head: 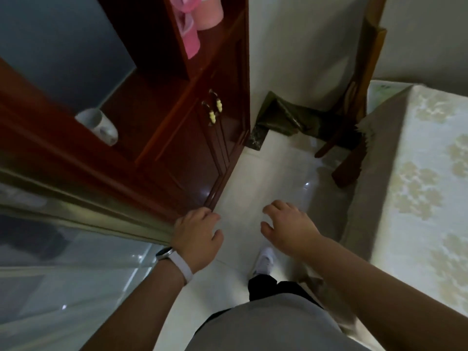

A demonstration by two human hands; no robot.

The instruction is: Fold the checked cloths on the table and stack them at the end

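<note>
No checked cloth shows in this view. My left hand [197, 236], with a white-strapped watch on its wrist, hangs over the pale tiled floor beside the foot of a dark red wooden cabinet; its fingers curl loosely and hold nothing. My right hand [291, 224] hovers over the floor a little to the right, fingers spread and relaxed, holding nothing. A table [430, 173] covered with a pale flower-patterned cloth runs along the right edge, apart from both hands.
The red cabinet [192, 138] stands at the left with a white mug [97, 125] on its shelf and pink items [190, 29] higher up. A wooden chair [359, 102] leans by the far wall. A glass door [63, 274] fills the lower left. My shoe [264, 260] is on the floor.
</note>
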